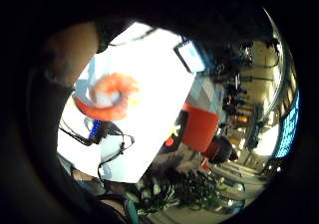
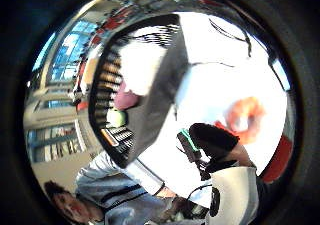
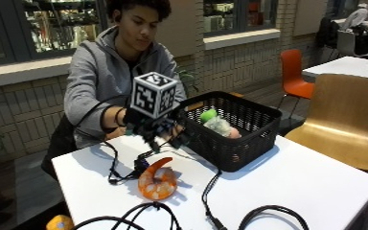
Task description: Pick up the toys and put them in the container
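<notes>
An orange and white shrimp toy (image 3: 157, 182) lies on the white table (image 3: 299, 187), in front of the person. My gloved right hand (image 3: 157, 128) hovers above it and a little toward the black basket (image 3: 235, 151), fingers hanging down and holding nothing. The basket stands to the shrimp's right and holds a green and white toy (image 3: 211, 119) and a pinkish one (image 3: 233, 133). In the palm views the shrimp (image 1: 109, 97) (image 2: 245, 117) lies on the table below the palm. The basket's wall (image 2: 155, 100) stands close beside it, with a pink toy (image 2: 125, 100) and a green one (image 2: 116, 117) inside.
Black cables (image 3: 145, 211) trail over the table's near side and past the shrimp. A yellow-orange object (image 3: 60, 223) shows beyond the table's near left corner. A wooden chair (image 3: 343, 115) stands to the right, an orange chair (image 3: 293, 72) behind it.
</notes>
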`<state>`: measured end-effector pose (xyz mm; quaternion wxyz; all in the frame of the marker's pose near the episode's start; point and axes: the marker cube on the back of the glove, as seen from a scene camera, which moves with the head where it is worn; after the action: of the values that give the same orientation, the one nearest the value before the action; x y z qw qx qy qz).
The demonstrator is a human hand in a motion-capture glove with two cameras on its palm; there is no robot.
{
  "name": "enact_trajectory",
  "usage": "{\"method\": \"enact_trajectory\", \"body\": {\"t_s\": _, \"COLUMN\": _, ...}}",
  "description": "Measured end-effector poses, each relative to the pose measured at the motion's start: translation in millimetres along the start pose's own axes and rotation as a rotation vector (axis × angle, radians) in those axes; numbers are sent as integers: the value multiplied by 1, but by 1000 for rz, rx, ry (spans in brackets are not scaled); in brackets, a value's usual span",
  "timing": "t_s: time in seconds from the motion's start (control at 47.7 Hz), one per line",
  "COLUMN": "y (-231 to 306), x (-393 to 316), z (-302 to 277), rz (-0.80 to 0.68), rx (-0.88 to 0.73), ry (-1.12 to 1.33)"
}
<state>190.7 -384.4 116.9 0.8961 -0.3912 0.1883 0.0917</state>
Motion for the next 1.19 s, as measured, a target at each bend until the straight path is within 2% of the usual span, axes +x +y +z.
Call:
{"method": "enact_trajectory", "body": {"t_s": 0.21, "y": 15, "x": 37, "z": 70, "rz": 80, "rx": -213, "ry": 121}}
{"method": "enact_trajectory", "body": {"t_s": 0.314, "y": 11, "x": 47, "z": 91, "rz": 91, "rx": -258, "ry": -50}}
{"method": "enact_trajectory", "body": {"t_s": 0.398, "y": 7, "x": 40, "z": 106, "rz": 36, "rx": -269, "ry": -180}}
{"method": "enact_trajectory", "body": {"t_s": 0.524, "y": 0, "x": 21, "z": 124, "rz": -33, "rx": -326, "ry": -166}}
{"method": "enact_trajectory", "body": {"t_s": 0.629, "y": -6, "x": 10, "z": 132, "rz": -22, "rx": -260, "ry": -94}}
{"method": "enact_trajectory", "body": {"t_s": 0.88, "y": -27, "x": 2, "z": 129, "rz": 19, "rx": -85, "ry": -144}}
{"method": "enact_trajectory", "body": {"t_s": 1.194, "y": -21, "x": -27, "z": 113, "rz": -92, "rx": 75, "ry": -96}}
